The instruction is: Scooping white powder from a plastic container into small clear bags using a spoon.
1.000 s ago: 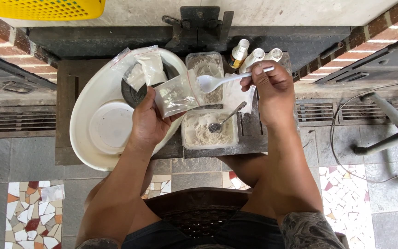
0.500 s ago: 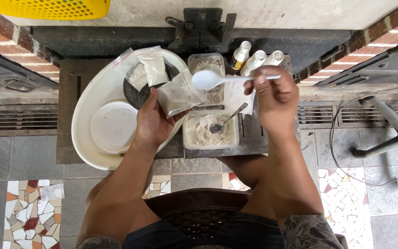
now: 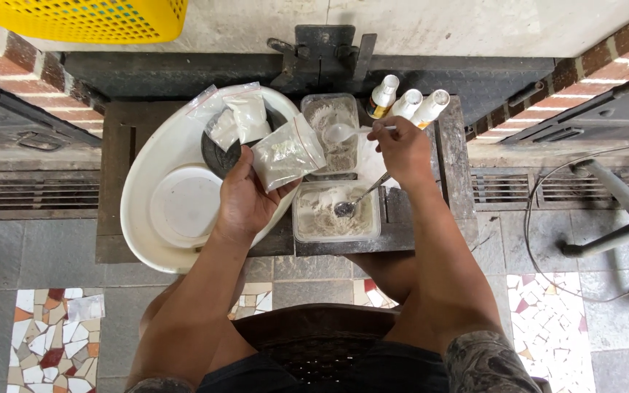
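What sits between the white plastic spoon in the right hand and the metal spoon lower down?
In the head view, only container rims and powder lie between the white plastic spoon and the metal spoon.

Small clear plastic bag, part-filled with white powder, tilted, mouth toward right. White plastic spoon, bowl heaped with powder, level, just right of bag.
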